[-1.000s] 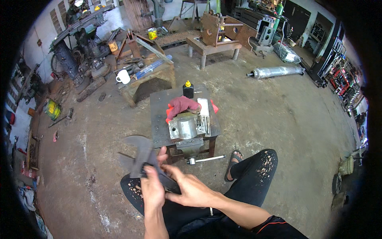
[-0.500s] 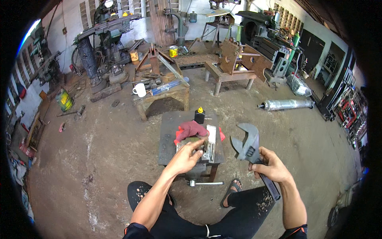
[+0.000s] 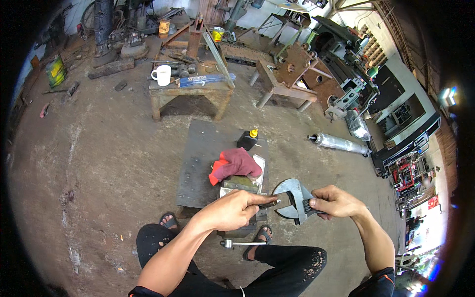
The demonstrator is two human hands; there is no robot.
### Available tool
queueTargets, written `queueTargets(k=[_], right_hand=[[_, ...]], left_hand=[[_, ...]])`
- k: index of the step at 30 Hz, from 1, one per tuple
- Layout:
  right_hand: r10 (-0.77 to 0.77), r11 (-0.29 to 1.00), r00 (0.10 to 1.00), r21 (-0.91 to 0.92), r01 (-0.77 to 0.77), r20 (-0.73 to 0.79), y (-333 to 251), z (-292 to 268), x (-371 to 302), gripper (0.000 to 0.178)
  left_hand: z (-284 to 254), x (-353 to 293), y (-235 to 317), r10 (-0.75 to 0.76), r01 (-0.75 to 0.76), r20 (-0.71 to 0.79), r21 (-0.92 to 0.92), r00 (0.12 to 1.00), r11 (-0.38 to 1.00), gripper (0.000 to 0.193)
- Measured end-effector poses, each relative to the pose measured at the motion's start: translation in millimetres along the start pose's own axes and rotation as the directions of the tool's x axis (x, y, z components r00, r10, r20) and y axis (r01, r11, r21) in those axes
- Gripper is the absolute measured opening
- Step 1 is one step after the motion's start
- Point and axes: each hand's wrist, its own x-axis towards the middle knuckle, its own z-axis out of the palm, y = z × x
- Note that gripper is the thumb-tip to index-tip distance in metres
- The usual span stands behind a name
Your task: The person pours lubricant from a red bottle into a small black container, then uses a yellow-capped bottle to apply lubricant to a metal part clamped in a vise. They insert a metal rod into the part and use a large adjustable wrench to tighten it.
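Note:
My right hand is closed round the handle of a large grey adjustable wrench, whose jaws face left. Close to the wrench's jaw opening, my left hand has its index finger stretched out along a short dark rod with a bright end. The rod's other end is hidden behind the hand, so I cannot tell what supports it. Beyond the left hand, a vise with a greenish top is partly covered by a maroon and red cloth. The vise stands on a dark metal table.
A black bottle with a yellow cap stands farther back on the table. Below its near edge, the vise handle crosses near my foot. Ahead, a bench carries a white mug. A metal cylinder lies on the floor at right.
The view has shifted and tilted. The wrench has come down and left, its jaws now turned toward my left hand. My left index finger now lies beside the jaws.

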Motion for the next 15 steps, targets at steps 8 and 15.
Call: queueTargets(k=[8, 15], right_hand=[[-0.137, 0.99, 0.986, 0.001, 0.138, -0.098, 17.9, 16.5, -2.1, 0.056], [-0.165, 0.894, 0.92, 0.339, 0.291, -0.356, 63.1, 61.3, -55.1, 0.058]], left_hand=[[2.5, -6.8, 8.2, 0.018, -0.02, -0.04, -0.059, 0.999, 0.998, 0.074], [-36.8, 10.1, -26.1, 0.131, -0.046, -0.54, 0.169, 0.832, 0.985, 0.052]])
